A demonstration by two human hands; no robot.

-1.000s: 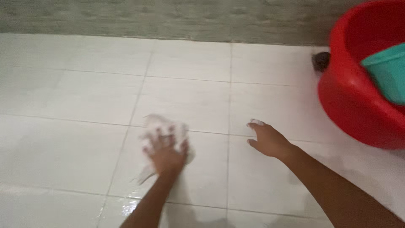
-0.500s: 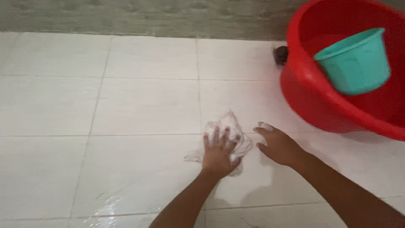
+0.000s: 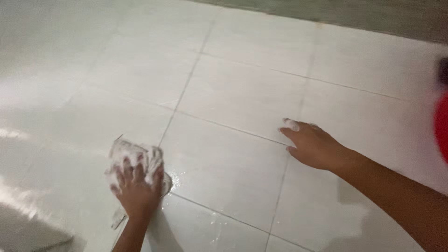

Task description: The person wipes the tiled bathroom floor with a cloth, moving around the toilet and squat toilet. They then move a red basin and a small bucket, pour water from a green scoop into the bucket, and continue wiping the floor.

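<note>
White glossy ceramic floor tiles (image 3: 242, 93) with thin grey grout lines are filling nearly the whole view, wet and shining at the near left. Item one: a soaked, crumpled white cloth (image 3: 133, 158), sudsy, is lying flat on the floor at the near left, right beside a grout line. The left hand (image 3: 136, 186) is pressing down on it, fingers (image 3: 125, 171) spread and curling into the fabric, gripping it against the tile. Item two: the right hand (image 3: 313, 145) is resting at the centre right, well apart from the cloth, fingers released and extended, holding nothing, fingertips touching the tile. Item three: a red plastic tub edge (image 3: 441, 133) is showing, blurred, at the far right margin.
</note>
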